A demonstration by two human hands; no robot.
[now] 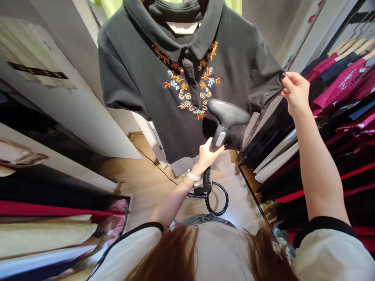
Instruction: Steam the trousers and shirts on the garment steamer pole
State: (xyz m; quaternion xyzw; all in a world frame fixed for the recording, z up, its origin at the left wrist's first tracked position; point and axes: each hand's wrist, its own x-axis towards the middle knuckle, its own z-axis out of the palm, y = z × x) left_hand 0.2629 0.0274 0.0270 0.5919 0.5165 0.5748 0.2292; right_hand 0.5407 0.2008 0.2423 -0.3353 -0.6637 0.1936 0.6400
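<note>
Black polo shirt (187, 128) hanging, orange-blue embroidery around placket; black garment steamer head (227, 112) upright at lower front.

I'm in a narrow aisle, with a wood floor (146, 183) underfoot, hanging clothes (336, 156) packed along my right (mostly reds and blacks), more clothes (43, 207) along my left, and a pale wall (260, 27) ahead.

Black capitals (99, 234) reading "ON", perhaps an upside-down "NO", stand on a glossy pink-tinted plastic bag (113, 228), low and well left of the left hand (206, 156). Right of the right hand (295, 91), a magenta T-shirt (328, 91) bears white script (347, 81), too blurred to read. The white neck label (183, 27) inside the charcoal polo shirt (175, 132) is also unreadable.
</note>
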